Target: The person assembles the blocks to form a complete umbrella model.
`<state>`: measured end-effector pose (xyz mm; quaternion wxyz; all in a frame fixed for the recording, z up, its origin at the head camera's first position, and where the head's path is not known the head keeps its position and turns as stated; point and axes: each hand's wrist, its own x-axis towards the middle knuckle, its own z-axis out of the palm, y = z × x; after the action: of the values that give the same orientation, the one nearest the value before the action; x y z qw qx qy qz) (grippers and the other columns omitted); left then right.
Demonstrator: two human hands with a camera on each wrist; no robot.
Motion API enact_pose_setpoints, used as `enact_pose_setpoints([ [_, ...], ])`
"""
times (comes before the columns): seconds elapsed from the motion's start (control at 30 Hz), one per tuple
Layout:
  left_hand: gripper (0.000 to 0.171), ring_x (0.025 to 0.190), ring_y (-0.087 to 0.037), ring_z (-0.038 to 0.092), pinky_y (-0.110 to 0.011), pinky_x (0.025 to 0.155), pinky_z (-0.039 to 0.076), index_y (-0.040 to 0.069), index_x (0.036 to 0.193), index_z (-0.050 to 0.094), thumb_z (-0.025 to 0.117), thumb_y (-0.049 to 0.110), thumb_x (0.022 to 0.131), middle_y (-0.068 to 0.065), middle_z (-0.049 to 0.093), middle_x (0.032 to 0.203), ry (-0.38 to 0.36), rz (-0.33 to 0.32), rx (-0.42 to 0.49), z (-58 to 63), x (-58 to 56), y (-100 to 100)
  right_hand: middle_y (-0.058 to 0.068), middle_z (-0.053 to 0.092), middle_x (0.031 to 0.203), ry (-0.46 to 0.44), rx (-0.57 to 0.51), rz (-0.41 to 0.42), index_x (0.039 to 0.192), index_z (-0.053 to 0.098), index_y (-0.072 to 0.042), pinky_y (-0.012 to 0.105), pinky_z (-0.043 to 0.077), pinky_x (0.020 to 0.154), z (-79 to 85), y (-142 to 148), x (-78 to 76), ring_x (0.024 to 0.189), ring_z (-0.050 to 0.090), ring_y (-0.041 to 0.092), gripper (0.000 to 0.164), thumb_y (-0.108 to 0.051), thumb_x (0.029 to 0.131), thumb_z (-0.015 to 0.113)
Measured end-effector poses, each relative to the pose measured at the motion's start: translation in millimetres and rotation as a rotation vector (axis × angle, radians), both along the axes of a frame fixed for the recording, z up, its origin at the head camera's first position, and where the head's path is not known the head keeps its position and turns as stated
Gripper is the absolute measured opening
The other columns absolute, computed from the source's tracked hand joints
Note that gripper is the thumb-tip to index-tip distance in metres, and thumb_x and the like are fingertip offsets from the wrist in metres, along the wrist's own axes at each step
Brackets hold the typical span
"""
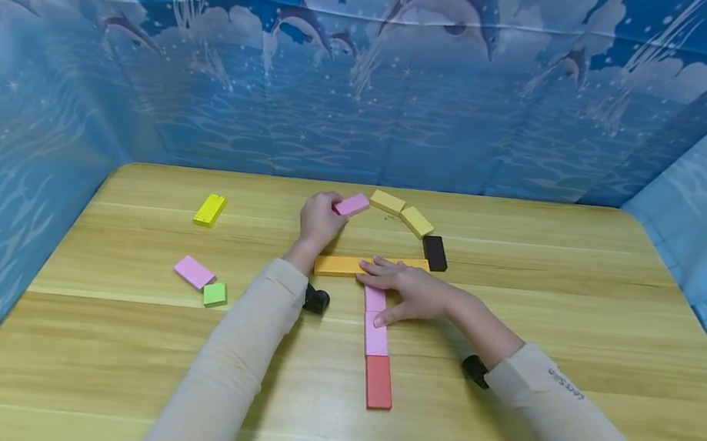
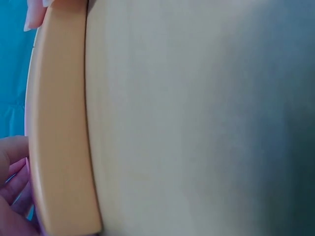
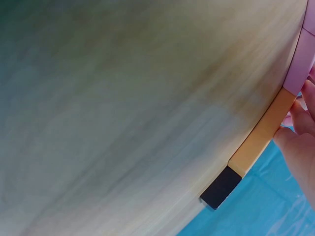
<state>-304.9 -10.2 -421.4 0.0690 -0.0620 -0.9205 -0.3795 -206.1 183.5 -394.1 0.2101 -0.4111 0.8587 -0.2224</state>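
Near the back of the table, my left hand (image 1: 320, 221) pinches the left end of a pink block (image 1: 352, 205). To that block's right, two pale yellow blocks (image 1: 388, 202) and a black block (image 1: 435, 253) curve down to the right end of a long orange bar (image 1: 333, 265). My right hand (image 1: 412, 291) lies spread with fingertips on the bar and thumb at a light pink block (image 1: 376, 336). Below the bar, light pink blocks and a red block (image 1: 379, 382) form a line toward me. The bar (image 2: 64, 118) fills the left wrist view's left side.
Off to the left lie a bright yellow block (image 1: 210, 210), another pink block (image 1: 194, 272) and a small green block (image 1: 215, 295) touching it. A blue dolphin-print curtain (image 1: 371, 114) stands behind the wooden table (image 1: 590, 315). Black wrist cameras (image 1: 316, 300) sit under both cuffs.
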Motion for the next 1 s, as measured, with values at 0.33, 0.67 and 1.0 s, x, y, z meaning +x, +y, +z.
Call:
enact_pose_setpoints([
  [0.33, 0.030, 0.092, -0.027, 0.061, -0.035, 0.083, 0.047, -0.002, 0.110, 0.066, 0.070, 0.004, 0.082, -0.016, 0.066, 0.104, 0.006, 0.002, -0.001, 1.4, 1.0, 0.9, 0.016, 0.024, 0.151, 0.006, 0.002, 0.003, 0.142, 0.038, -0.003, 0.055, 0.015, 0.108, 0.9, 0.0, 0.7, 0.139, 0.013, 0.038, 0.077, -0.038, 0.081, 0.069],
  [0.67, 0.031, 0.089, -0.027, 0.061, -0.035, 0.081, 0.048, -0.002, 0.112, 0.065, 0.070, 0.007, 0.083, -0.016, 0.066, 0.103, -0.013, 0.011, 0.001, 3.1, 1.9, 1.9, 0.016, 0.023, 0.151, 0.005, 0.014, 0.012, 0.142, 0.036, -0.003, 0.056, 0.013, 0.108, 0.4, -0.3, -0.7, 0.139, 0.011, 0.037, 0.076, -0.037, 0.082, 0.069],
  [1.0, 0.030, 0.086, -0.026, 0.060, -0.036, 0.078, 0.047, -0.002, 0.111, 0.065, 0.071, 0.009, 0.083, -0.015, 0.066, 0.101, -0.020, 0.000, 0.000, 2.4, 0.6, 1.6, 0.016, 0.024, 0.150, 0.013, 0.014, 0.018, 0.142, 0.037, -0.003, 0.053, 0.014, 0.109, 0.7, 0.1, -1.4, 0.139, 0.012, 0.037, 0.076, -0.036, 0.082, 0.069],
])
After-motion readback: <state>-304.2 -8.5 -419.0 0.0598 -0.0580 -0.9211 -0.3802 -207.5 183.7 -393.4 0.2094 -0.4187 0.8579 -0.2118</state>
